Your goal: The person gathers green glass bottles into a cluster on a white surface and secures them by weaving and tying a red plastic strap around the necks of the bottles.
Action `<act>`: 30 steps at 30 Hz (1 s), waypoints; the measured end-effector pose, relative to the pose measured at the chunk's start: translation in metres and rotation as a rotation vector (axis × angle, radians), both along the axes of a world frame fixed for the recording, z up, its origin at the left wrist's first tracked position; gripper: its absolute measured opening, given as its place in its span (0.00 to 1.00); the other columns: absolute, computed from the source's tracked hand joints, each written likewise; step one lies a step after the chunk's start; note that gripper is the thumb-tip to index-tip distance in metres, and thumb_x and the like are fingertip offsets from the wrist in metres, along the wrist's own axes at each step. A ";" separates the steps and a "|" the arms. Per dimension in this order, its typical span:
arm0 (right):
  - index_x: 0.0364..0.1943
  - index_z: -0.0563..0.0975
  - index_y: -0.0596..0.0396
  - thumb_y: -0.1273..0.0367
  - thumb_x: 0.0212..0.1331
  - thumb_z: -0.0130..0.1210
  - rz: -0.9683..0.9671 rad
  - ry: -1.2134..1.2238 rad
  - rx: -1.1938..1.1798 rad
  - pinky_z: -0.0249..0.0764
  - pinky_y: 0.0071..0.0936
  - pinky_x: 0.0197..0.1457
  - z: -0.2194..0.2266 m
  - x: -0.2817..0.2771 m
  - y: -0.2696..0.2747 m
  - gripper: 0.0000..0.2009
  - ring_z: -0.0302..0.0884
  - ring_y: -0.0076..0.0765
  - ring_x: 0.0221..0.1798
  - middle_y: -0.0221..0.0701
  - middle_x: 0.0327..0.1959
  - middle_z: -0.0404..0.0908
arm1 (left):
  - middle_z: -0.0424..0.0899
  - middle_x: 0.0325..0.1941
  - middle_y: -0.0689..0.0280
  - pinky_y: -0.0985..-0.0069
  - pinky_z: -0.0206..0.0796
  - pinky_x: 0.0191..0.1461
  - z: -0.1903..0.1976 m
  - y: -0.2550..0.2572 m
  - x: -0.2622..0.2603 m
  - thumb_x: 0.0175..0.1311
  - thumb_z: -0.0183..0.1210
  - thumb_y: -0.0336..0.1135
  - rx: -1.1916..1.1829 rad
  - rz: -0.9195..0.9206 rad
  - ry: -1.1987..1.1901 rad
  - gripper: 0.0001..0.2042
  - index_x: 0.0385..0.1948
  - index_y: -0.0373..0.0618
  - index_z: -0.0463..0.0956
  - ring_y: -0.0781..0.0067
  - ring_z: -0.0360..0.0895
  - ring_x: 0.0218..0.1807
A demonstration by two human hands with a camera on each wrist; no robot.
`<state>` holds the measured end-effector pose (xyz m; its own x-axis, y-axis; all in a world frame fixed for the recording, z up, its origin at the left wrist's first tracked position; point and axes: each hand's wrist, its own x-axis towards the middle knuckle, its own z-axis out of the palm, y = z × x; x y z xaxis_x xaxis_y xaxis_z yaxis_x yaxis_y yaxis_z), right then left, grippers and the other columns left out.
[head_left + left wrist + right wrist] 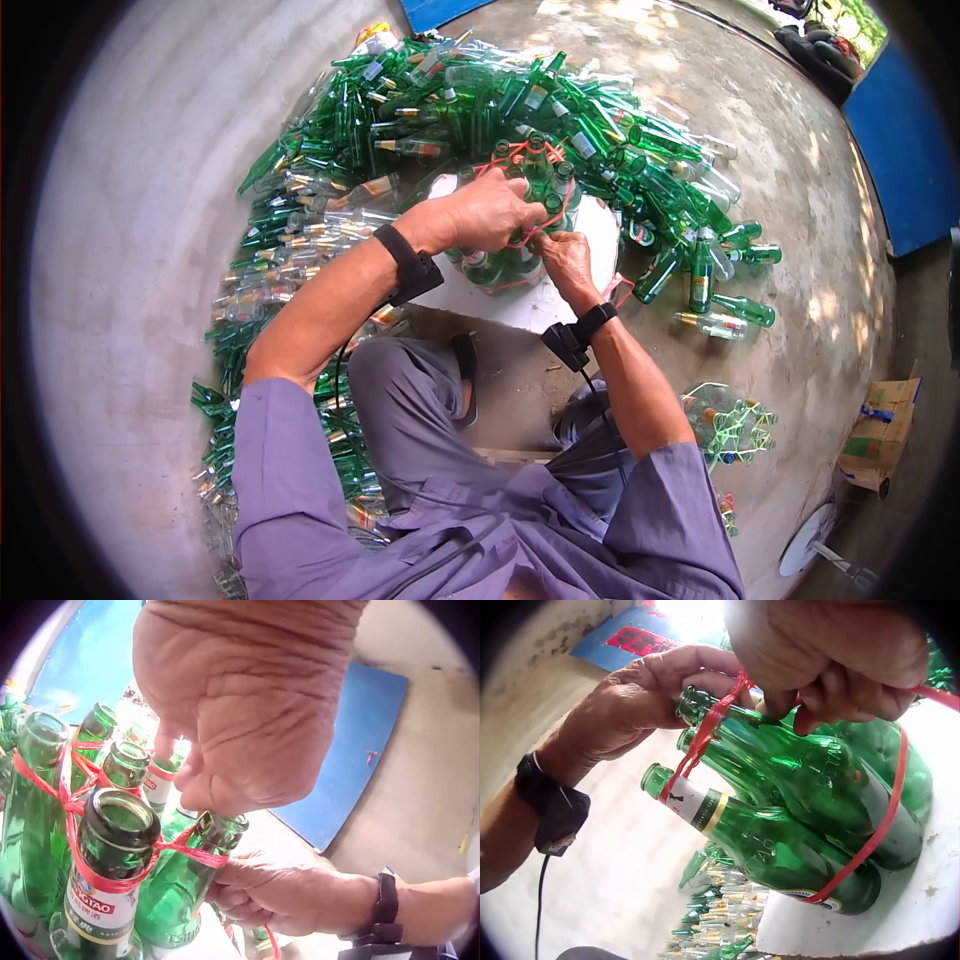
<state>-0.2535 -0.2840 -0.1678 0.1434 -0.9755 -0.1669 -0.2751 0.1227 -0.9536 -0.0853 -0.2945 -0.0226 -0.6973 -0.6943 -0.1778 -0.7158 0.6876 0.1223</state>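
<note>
A bundle of green glass bottles [482,268] stands on a white round surface [600,225], with red plastic twine [105,881] looped round the necks and another red band [877,836] round the bodies. My left hand [480,208] reaches over the bundle, its fingers curled about the neck of one green bottle [694,705] at the twine. Close beside it, my right hand [568,265] pinches the red twine low against the necks; a loose end [937,697] trails from its fingers. Part of that grip is hidden behind the bottles and fingers.
A large heap of green bottles [470,100] curves round the far side, with rows of clear bottles [290,265] at left. Some loose bottles [705,275] lie at right. A bundle tied in pale green twine [735,425] and a cardboard box [880,430] are at lower right.
</note>
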 end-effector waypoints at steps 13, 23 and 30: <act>0.20 0.81 0.59 0.48 0.59 0.60 0.032 0.123 -0.015 0.72 0.44 0.33 0.019 -0.003 0.004 0.26 0.79 0.46 0.23 0.41 0.16 0.79 | 0.78 0.30 0.70 0.58 0.52 0.58 0.016 0.003 -0.007 0.50 0.61 0.27 -0.056 -0.095 -0.103 0.14 0.40 0.53 0.77 0.66 0.72 0.47; 0.21 0.80 0.61 0.55 0.64 0.58 0.098 0.211 -0.175 0.70 0.48 0.31 0.036 -0.007 0.010 0.22 0.77 0.53 0.23 0.46 0.17 0.76 | 0.79 0.31 0.73 0.62 0.54 0.56 0.005 0.001 0.005 0.47 0.62 0.27 -0.189 -0.099 -0.075 0.13 0.37 0.53 0.77 0.67 0.73 0.45; 0.23 0.79 0.61 0.57 0.66 0.57 0.067 0.190 -0.228 0.70 0.50 0.33 0.040 -0.005 0.015 0.21 0.77 0.59 0.27 0.49 0.20 0.77 | 0.79 0.32 0.73 0.64 0.57 0.50 0.006 0.001 0.012 0.50 0.60 0.30 -0.347 0.009 -0.050 0.06 0.30 0.54 0.78 0.68 0.76 0.44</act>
<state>-0.2582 -0.2692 -0.1280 0.1961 -0.9803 0.0253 -0.4510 -0.1131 -0.8853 -0.0734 -0.2935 -0.0165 -0.6873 -0.7254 0.0363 -0.7212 0.6757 -0.1529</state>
